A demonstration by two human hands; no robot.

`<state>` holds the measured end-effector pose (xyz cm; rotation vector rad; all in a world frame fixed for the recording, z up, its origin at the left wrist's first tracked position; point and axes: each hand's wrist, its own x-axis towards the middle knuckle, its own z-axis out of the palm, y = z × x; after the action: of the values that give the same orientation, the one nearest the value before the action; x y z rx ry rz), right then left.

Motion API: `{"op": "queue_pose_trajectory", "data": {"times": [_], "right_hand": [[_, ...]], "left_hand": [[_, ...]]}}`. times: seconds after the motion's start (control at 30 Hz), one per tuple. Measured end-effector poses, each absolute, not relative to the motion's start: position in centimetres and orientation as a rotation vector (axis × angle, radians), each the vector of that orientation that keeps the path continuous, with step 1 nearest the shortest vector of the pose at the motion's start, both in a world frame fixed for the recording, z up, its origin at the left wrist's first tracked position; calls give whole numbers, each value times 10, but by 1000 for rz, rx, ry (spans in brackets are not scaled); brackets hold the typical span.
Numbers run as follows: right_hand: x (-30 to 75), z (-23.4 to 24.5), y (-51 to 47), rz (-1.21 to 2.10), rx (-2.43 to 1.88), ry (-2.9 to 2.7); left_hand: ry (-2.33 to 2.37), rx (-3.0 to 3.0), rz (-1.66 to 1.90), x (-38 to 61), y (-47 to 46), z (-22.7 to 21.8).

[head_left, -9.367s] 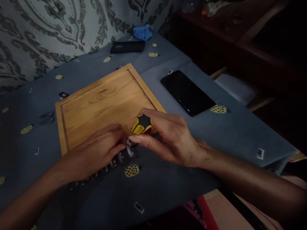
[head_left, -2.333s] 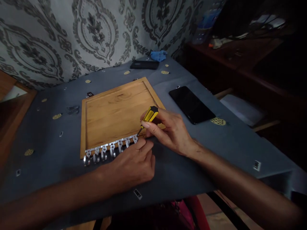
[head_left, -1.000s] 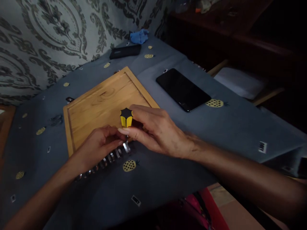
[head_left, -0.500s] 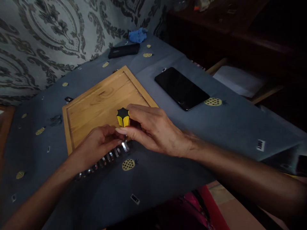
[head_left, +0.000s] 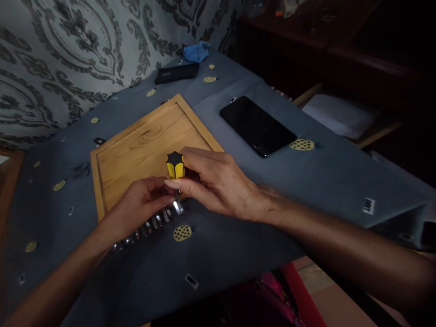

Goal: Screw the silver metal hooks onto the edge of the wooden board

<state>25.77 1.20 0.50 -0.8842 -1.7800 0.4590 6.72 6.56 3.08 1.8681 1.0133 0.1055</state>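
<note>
My right hand (head_left: 218, 184) is closed around a short yellow and black screwdriver (head_left: 175, 165), held nearly upright with its tip down at the near edge of a wooden board (head_left: 136, 150). A metal rail of hooks (head_left: 150, 225) lies along that near edge. My left hand (head_left: 136, 206) rests on the rail beside the screwdriver tip, fingers curled and pinching at the rail's right end. The tip itself is hidden between my fingers.
The board lies on a blue-grey cloth (head_left: 306, 181) with pineapple prints. A black phone (head_left: 257, 126) lies right of the board. A second dark phone (head_left: 177, 72) and a blue cloth (head_left: 196, 51) sit by the patterned wall. Dark furniture stands right.
Over the last second both hands stay at the rail's right end. The screwdriver handle has shifted slightly left and more upright. Earlier it worked the same end at a slant.
</note>
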Motion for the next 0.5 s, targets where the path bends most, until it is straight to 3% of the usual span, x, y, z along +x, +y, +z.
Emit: {"op": "queue_pose_trajectory", "data": {"times": [0.3, 0.5], "right_hand": [[256, 5, 12, 451, -910, -1769], [256, 5, 13, 441, -920, -1765]], "left_hand": [[1163, 2127, 202, 49, 49, 38], [1367, 2499, 327, 45, 17, 17]]}}
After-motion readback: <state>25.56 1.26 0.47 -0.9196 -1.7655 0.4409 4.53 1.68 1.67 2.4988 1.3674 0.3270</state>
